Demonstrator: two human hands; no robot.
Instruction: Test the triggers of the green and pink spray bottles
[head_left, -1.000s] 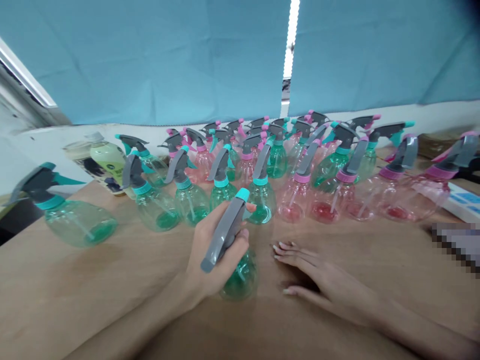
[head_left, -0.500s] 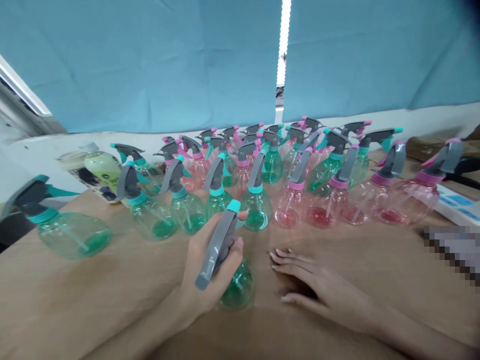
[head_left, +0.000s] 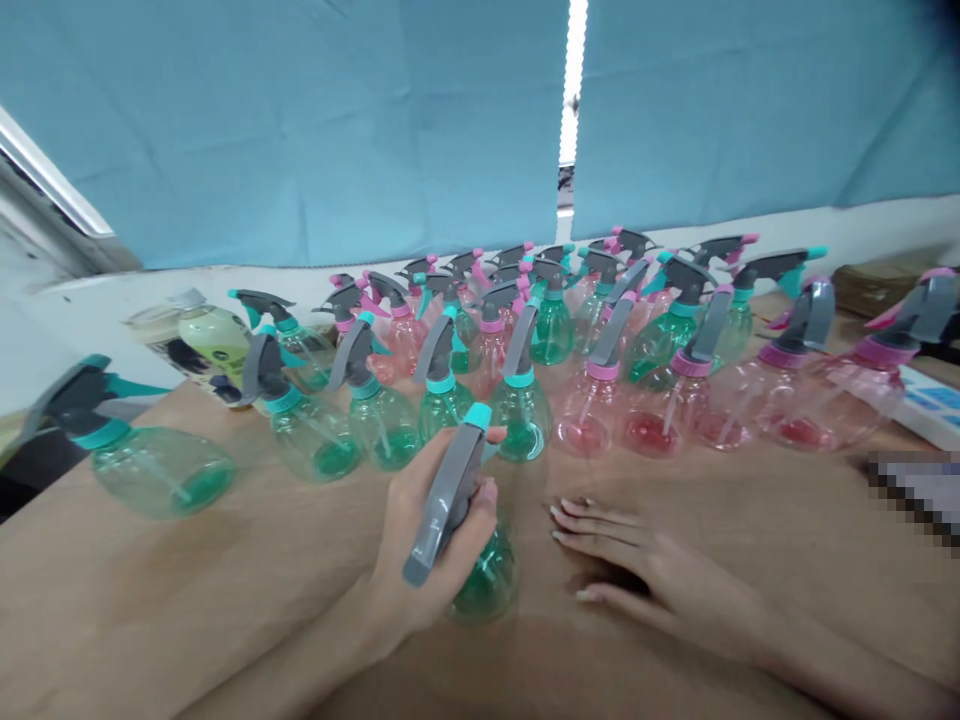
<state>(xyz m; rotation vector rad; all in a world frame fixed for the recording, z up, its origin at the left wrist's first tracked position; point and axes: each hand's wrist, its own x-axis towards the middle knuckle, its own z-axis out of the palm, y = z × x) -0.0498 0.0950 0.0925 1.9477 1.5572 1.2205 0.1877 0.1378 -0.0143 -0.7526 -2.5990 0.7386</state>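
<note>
My left hand is wrapped around the neck of a green spray bottle, under its grey trigger head with a turquoise nozzle. The bottle is upright on the wooden table, its neck and trigger mostly hidden by my fingers. My right hand rests palm down on the table to the right of it, fingers stretched out and holding nothing. Just beyond my left hand is another green spray bottle, and past my right fingertips stands a pink spray bottle.
Several more green and pink spray bottles stand in rows behind, with a green one apart at the left. A pale green bottle leans at the back left. A white and blue object and a blurred-out item lie at the right.
The whole view has shifted slightly, so everything sits a little further right. Both hands keep the same pose, my left still around the green spray bottle.
</note>
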